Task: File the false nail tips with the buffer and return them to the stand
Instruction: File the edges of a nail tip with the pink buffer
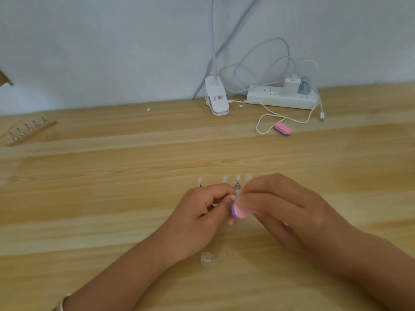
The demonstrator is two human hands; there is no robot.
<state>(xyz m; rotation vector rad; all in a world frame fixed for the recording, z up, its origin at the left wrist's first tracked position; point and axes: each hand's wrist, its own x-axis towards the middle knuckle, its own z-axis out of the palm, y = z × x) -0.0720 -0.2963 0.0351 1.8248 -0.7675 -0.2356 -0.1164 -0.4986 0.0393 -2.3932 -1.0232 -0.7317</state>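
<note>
Mid-filing: right hand (280, 209) fingers pinch the buffer (239, 212), left hand (202, 212) pinches a nail tip (237, 194); four tips (225, 178) stand at twelve o'clock, a loose tip (207, 258) lies at six.

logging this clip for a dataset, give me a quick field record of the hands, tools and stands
left hand: pinches a nail tip, mostly hidden
right hand: holds pink buffer against it
upright tips: four white ones on pegs behind the hands
far stand: far left, pegs look bare
spare buffer: beside the white cable
loose tip: clear, lying near the left wrist
</note>
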